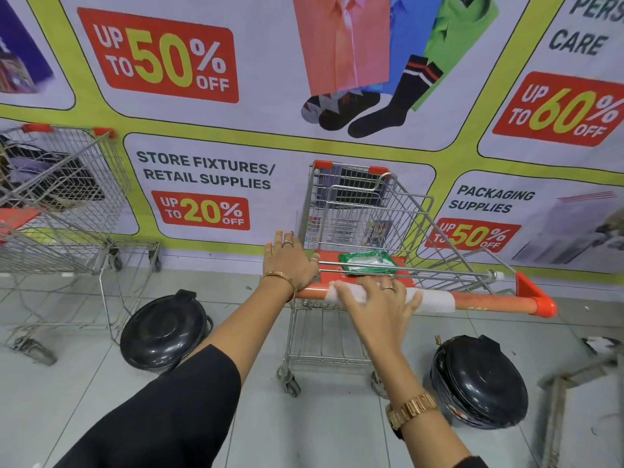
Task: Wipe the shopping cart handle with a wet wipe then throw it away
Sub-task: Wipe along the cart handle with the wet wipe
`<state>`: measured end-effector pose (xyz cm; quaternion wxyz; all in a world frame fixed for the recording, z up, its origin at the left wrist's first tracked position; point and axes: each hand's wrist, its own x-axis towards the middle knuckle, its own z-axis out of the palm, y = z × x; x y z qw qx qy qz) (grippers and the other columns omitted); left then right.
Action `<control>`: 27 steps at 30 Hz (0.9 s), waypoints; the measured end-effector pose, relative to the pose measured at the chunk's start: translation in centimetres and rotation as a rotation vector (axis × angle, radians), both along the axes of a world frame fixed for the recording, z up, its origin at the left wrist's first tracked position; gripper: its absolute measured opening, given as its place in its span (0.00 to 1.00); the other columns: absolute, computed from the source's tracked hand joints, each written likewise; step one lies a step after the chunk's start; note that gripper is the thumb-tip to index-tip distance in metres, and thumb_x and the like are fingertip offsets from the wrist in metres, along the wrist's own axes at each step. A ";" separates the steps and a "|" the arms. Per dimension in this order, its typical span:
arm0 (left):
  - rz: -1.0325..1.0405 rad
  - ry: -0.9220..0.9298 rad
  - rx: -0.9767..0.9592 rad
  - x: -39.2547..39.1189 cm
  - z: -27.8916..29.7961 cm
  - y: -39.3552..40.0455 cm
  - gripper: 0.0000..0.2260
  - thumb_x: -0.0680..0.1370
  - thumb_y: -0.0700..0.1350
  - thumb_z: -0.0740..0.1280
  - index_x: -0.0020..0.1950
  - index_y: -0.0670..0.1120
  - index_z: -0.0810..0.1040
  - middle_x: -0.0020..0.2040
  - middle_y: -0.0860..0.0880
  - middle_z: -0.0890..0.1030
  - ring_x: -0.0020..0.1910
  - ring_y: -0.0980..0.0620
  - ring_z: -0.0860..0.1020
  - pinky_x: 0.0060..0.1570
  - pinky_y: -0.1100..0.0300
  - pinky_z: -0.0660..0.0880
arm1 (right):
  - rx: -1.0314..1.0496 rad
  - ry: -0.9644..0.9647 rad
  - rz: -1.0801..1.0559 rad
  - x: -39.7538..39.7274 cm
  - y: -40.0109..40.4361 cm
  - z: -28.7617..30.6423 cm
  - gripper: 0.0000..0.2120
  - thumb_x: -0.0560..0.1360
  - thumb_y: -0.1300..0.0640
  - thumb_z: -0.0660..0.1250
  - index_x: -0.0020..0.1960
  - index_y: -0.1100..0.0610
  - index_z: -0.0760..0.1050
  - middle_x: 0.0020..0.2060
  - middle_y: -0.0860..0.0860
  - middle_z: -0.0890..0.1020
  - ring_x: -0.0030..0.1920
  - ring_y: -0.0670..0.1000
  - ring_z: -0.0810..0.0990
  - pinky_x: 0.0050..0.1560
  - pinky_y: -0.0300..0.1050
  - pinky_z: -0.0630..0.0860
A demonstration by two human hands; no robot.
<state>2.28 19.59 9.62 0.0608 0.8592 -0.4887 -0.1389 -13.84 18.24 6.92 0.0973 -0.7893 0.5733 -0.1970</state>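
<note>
Cart handle (489, 302): orange bar running across the near end of the shopping cart (358, 211), and it's got a white wet wipe (434, 298) draped over its middle stretch.
Right hand (378, 298): lying flat on the wipe with fingers spread out, pressing it onto the bar, not curled into a grip. Ring on one finger, gold watch on the wrist.
Left hand (292, 261): planted on the left end of the handle, palm down, fingers stretched forward and loose, so more bracing than clutching. Ring and a thin gold bangle, black sleeve further up the arm.
Wipes pack (368, 263): green and white packet sitting on the orange child-seat flap just behind the handle.
Bins: two black lidded bins on the tiled floor, left bin (165, 332) below the left arm, right bin (479, 380) just right of the right wrist.
Other cart (60, 197): parked off to the left, with dark stuff inside that I can't make out.
Wall (209, 184): big sale banner behind everything, "UP TO 50% OFF" and so on.
</note>
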 end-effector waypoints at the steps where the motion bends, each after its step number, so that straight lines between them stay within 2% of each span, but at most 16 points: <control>1: 0.002 0.014 -0.003 0.0 0.0 0.0 0.30 0.80 0.56 0.49 0.77 0.40 0.50 0.79 0.44 0.50 0.78 0.44 0.45 0.76 0.48 0.46 | -0.013 -0.023 -0.009 -0.9 -0.5 0.0 0.28 0.68 0.32 0.50 0.51 0.48 0.78 0.55 0.51 0.78 0.64 0.54 0.65 0.70 0.62 0.43; 3: 0.003 0.024 -0.002 -0.2 0.1 0.1 0.30 0.80 0.55 0.49 0.77 0.40 0.49 0.79 0.43 0.50 0.78 0.44 0.45 0.76 0.48 0.46 | -0.019 -0.074 -0.076 -2.6 -1.8 0.2 0.27 0.67 0.36 0.50 0.51 0.50 0.79 0.53 0.53 0.80 0.61 0.54 0.68 0.70 0.61 0.47; 6: 0.000 0.013 0.010 -0.7 0.1 0.0 0.30 0.80 0.55 0.49 0.77 0.39 0.49 0.79 0.43 0.50 0.78 0.44 0.45 0.76 0.48 0.46 | 0.007 -0.053 -0.180 -2.7 -2.4 0.3 0.26 0.68 0.35 0.55 0.53 0.51 0.78 0.56 0.54 0.78 0.63 0.56 0.66 0.70 0.63 0.44; 8: -0.011 -0.014 0.011 -0.9 0.1 -0.1 0.31 0.80 0.56 0.49 0.77 0.39 0.50 0.79 0.43 0.51 0.78 0.44 0.45 0.76 0.48 0.47 | 0.040 -0.036 -0.152 -1.0 -1.2 0.4 0.29 0.66 0.30 0.57 0.55 0.49 0.77 0.59 0.53 0.75 0.66 0.57 0.62 0.69 0.62 0.38; 10: -0.017 -0.032 0.003 -0.8 0.0 -0.2 0.31 0.80 0.56 0.50 0.77 0.39 0.50 0.79 0.43 0.51 0.78 0.44 0.46 0.76 0.48 0.47 | 0.039 -0.018 -0.064 0.5 0.2 0.1 0.32 0.63 0.27 0.53 0.55 0.47 0.76 0.60 0.51 0.73 0.68 0.57 0.59 0.67 0.58 0.33; 12: -0.010 -0.039 0.001 -0.5 0.0 0.0 0.30 0.80 0.56 0.50 0.77 0.40 0.50 0.79 0.43 0.51 0.78 0.44 0.46 0.76 0.47 0.47 | 0.016 -0.004 0.004 0.6 0.8 0.0 0.32 0.64 0.27 0.49 0.55 0.45 0.76 0.60 0.50 0.74 0.68 0.56 0.60 0.67 0.58 0.34; 15: 0.011 -0.023 0.018 -0.1 0.2 0.2 0.30 0.80 0.56 0.49 0.77 0.40 0.49 0.79 0.44 0.51 0.78 0.45 0.45 0.76 0.48 0.47 | -0.012 0.006 -0.005 -2.1 -1.0 0.2 0.27 0.70 0.34 0.50 0.57 0.47 0.76 0.59 0.52 0.77 0.66 0.56 0.63 0.69 0.60 0.43; 18: 0.003 -0.035 0.026 -0.2 0.4 0.1 0.30 0.81 0.55 0.50 0.77 0.40 0.49 0.79 0.44 0.50 0.78 0.46 0.44 0.76 0.48 0.46 | -0.055 -0.018 -0.120 -6.6 -3.7 0.3 0.26 0.73 0.43 0.47 0.56 0.54 0.78 0.56 0.56 0.79 0.62 0.57 0.67 0.68 0.60 0.52; 20: 0.011 -0.101 0.058 -0.5 0.6 0.0 0.29 0.81 0.54 0.50 0.77 0.40 0.48 0.79 0.44 0.49 0.78 0.46 0.44 0.76 0.48 0.45 | -0.041 -0.045 -0.169 -8.3 -4.7 0.3 0.24 0.74 0.47 0.49 0.56 0.57 0.77 0.56 0.57 0.79 0.62 0.57 0.67 0.69 0.61 0.53; 22: 0.034 -0.196 0.090 -1.3 1.2 -0.1 0.29 0.81 0.53 0.49 0.77 0.40 0.48 0.79 0.44 0.48 0.78 0.45 0.44 0.75 0.47 0.44 | 0.006 -0.057 -0.180 -7.7 -4.9 0.1 0.20 0.76 0.51 0.51 0.56 0.58 0.76 0.56 0.57 0.79 0.63 0.57 0.67 0.70 0.61 0.50; 23: 0.052 -0.213 0.073 -2.1 1.6 -0.4 0.28 0.81 0.52 0.48 0.77 0.39 0.49 0.79 0.43 0.48 0.78 0.45 0.44 0.75 0.47 0.44 | 0.022 -0.052 -0.149 -6.8 -4.6 0.0 0.19 0.77 0.51 0.51 0.56 0.58 0.76 0.56 0.57 0.79 0.64 0.56 0.67 0.71 0.60 0.48; 25: 0.097 -0.134 -0.035 -4.6 2.3 -1.4 0.28 0.81 0.51 0.49 0.77 0.39 0.51 0.78 0.42 0.50 0.78 0.44 0.46 0.75 0.47 0.45 | 0.014 -0.025 0.001 -4.6 -3.2 -0.2 0.22 0.76 0.49 0.47 0.55 0.57 0.76 0.55 0.55 0.80 0.63 0.55 0.69 0.71 0.56 0.46; 27: 0.079 -0.017 -0.120 -7.1 2.3 -2.5 0.28 0.81 0.51 0.50 0.77 0.38 0.51 0.78 0.42 0.51 0.78 0.44 0.47 0.76 0.47 0.45 | -0.052 -0.030 0.157 -3.6 -1.7 -0.5 0.25 0.75 0.47 0.44 0.55 0.55 0.76 0.54 0.53 0.81 0.60 0.56 0.72 0.68 0.53 0.50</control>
